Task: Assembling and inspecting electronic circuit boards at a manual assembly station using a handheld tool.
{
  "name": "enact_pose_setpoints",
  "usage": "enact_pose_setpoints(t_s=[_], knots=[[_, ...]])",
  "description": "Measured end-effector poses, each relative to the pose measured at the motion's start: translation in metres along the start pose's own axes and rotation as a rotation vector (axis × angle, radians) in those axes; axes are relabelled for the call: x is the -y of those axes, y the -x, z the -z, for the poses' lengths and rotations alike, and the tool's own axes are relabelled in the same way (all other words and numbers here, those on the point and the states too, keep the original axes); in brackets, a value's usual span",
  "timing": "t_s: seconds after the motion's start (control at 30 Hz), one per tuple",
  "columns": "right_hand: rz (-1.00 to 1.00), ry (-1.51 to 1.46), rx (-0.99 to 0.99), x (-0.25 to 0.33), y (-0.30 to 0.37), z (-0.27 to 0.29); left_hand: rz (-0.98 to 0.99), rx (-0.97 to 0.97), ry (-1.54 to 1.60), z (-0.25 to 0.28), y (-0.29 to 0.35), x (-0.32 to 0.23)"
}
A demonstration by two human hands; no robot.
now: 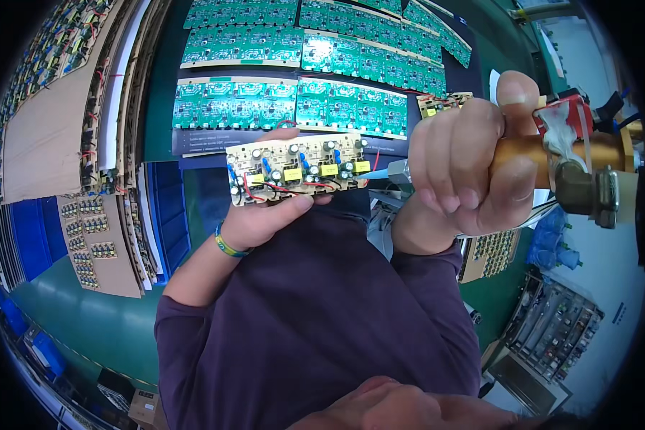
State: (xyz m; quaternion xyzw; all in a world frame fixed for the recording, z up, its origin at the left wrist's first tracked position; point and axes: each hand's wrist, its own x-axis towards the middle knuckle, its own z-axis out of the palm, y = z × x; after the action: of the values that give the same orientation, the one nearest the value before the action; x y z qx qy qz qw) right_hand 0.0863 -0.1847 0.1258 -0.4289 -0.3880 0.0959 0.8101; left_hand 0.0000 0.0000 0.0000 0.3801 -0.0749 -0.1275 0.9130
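My left hand (265, 215) holds a long tan circuit board panel (297, 169) by its lower edge, component side up; it carries yellow blocks, blue and black capacitors and red wires. My right hand (466, 165) is closed around a brass-coloured dispensing tool (588, 161) with a brass fitting and red and white tape near its back. The tool's pale tip (380, 174) touches the panel's right end. A green and yellow band (229, 247) circles my left wrist.
Rows of green circuit board panels (294, 104) lie on the dark mat ahead. Cardboard sheets with small boards (93, 229) stack at the left beside blue trays (166, 208). More tan boards (494, 251) and a rack of parts (552, 330) sit at the right.
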Motion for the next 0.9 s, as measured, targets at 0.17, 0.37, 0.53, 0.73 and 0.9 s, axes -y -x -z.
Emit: enact_pose_setpoints(t_s=[0.17,0.37,0.53,0.73,0.9], knots=[[-0.005,-0.008,0.028,0.002,0.000,0.002,-0.018,-0.004,0.017,-0.004,-0.001,0.002],[0.036,-0.009,0.023,0.002,0.000,0.001,0.001,-0.002,0.001,-0.006,-0.001,0.001],[0.020,0.005,0.002,0.005,0.003,0.006,0.011,0.059,-0.086,-0.004,0.001,0.004],[-0.005,0.022,-0.023,0.007,0.005,0.015,0.016,0.077,-0.114,-0.009,0.002,0.002],[-0.015,0.025,-0.021,0.007,0.006,0.012,0.004,0.068,-0.165,-0.011,0.001,0.002]])
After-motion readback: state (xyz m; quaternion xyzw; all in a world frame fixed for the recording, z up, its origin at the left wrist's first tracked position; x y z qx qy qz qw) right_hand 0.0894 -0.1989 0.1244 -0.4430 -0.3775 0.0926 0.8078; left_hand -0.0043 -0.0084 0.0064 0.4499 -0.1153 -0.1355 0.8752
